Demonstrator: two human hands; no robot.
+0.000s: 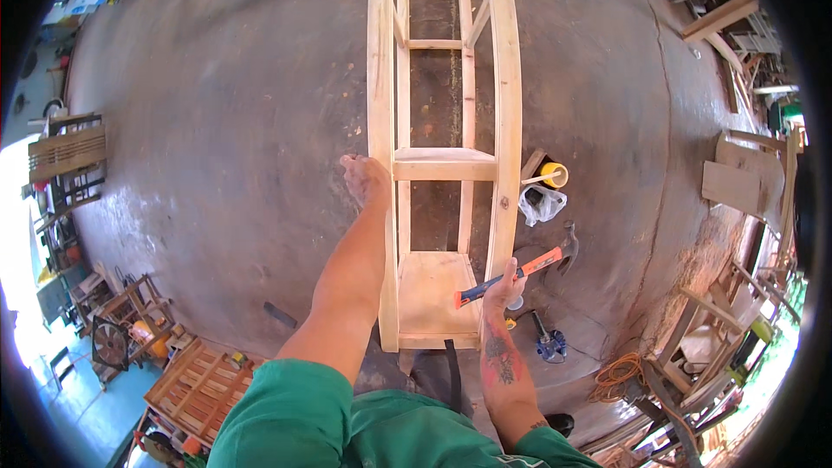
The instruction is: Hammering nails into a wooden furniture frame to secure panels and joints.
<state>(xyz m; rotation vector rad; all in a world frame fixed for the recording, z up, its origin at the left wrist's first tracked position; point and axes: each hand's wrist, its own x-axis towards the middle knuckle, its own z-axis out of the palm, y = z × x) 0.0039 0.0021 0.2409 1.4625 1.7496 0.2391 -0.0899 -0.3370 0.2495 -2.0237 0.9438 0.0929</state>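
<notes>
A long frame of pale wood [505, 121] stretches away from me, with rails down both sides and crosspieces between them. My right hand [503, 289] grips a claw hammer [539, 263] by its orange and dark blue handle. The dark hammer head points out to the right, and the handle's end lies over the wooden panel [433, 290] at the frame's near end. Beside the left rail is my left hand [366, 178], its wrist close against the wood. Its fingers look curled together; what they hold, if anything, is too blurred to make out.
Right of the frame are a yellow container [555, 175], a clear plastic bag [543, 204] and a blue-based tool [551, 345]. An orange cord [617, 377] lies coiled farther right. Slatted wooden pieces [198, 388] and a fan [111, 344] stand lower left.
</notes>
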